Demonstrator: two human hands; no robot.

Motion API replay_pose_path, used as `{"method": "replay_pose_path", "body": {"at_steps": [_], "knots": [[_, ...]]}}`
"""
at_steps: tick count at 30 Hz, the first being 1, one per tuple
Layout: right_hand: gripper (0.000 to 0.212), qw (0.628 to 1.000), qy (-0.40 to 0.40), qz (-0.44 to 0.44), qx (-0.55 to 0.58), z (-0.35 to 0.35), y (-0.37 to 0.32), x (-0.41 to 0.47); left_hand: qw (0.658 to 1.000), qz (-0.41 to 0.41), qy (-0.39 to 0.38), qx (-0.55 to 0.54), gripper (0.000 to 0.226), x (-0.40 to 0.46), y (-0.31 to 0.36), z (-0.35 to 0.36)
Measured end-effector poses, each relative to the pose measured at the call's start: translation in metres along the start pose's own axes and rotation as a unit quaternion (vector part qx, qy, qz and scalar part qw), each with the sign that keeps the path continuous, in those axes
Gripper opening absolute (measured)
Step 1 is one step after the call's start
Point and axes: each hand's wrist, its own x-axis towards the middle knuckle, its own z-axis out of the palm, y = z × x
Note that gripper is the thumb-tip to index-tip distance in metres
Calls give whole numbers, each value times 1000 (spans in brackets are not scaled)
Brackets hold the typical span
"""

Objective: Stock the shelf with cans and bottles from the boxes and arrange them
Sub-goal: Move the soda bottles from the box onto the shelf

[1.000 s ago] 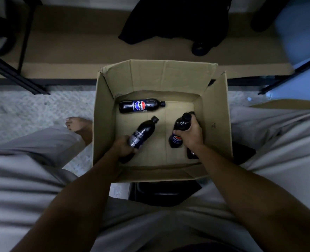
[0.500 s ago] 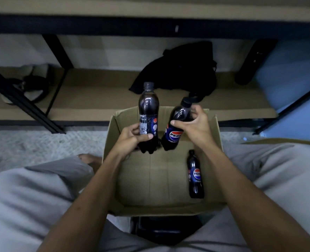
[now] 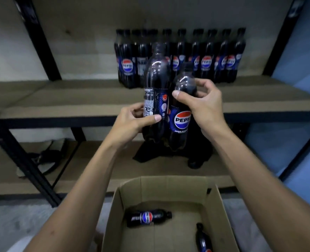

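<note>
1. Both hands have come up out of the box since the earlier frame, each bringing a bottle from down over the carton to the level of the middle shelf; the view has tipped up with them, so a row of stocked bottles now shows.
2. Left hand [image 3: 132, 120]: the fingers are curled round the lower body of the left bottle [image 3: 156, 91], thumb across the label, gripping it upright with the barcode side toward the camera.
3. Right hand [image 3: 203, 104]: the fingers wrap the shoulder of the right bottle [image 3: 182, 113] from behind, thumb pressed on its front. Its logo faces the camera, and it leans slightly, its cap near the left bottle's shoulder.
4. These two bottles sit just beside each other, likely touching, in the air in front of the shelf [image 3: 59, 99] edge, not yet set down.
5. Behind them a row [image 3: 205, 57] of like bottles stands upright at the back of the shelf, toward the right. Bare board lies in front of the row and to its left.
6. Below, the box [image 3: 221, 202] is open, with one bottle lying on its side [image 3: 148, 217] and another [image 3: 202, 239] partly cut off at the picture's edge.
7. My reading: stocking is well along for this carton. What is left is placing the two held bottles, fetching the two in the box, and turning labels forward, since the left bottle shows its back. No cans are visible.
</note>
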Motion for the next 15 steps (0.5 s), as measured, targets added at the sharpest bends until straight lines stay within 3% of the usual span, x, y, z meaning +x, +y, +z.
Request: {"method": "replay_pose_path", "body": {"at_steps": [7,15], "knots": [[50,993,68,-88,31,18,-33,75,992,107,60,36,44,66,29,-1],[56,995,21,-75,-54,23,6,114,994,57,89,10,56,112,-20,1]]}}
